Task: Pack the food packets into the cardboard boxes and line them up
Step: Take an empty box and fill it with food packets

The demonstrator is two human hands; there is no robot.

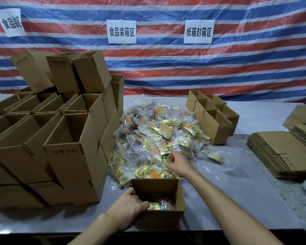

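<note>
The open box being filled sits at the near edge of the table, right in front of the person. A few gold packets lie at its bottom and there is room above them, so it looks only partly filled. The left hand holds the box at its 8 o'clock corner, fingers curled over the rim and dipping inside, apparently steadying it. The right hand reaches to 12 o'clock of the box, to the near edge of the pile of food packets. Its fingers are bent down onto the plastic, but I cannot tell whether they have closed on a packet. The pile is large, so most of the packing seems left to do. At 10 o'clock a tall stack of empty boxes waits. At 1 o'clock, beyond the pile, a short row of boxes stands side by side, and their contents cannot be seen. At 3 o'clock lie flat cardboard blanks, not yet folded.
</note>
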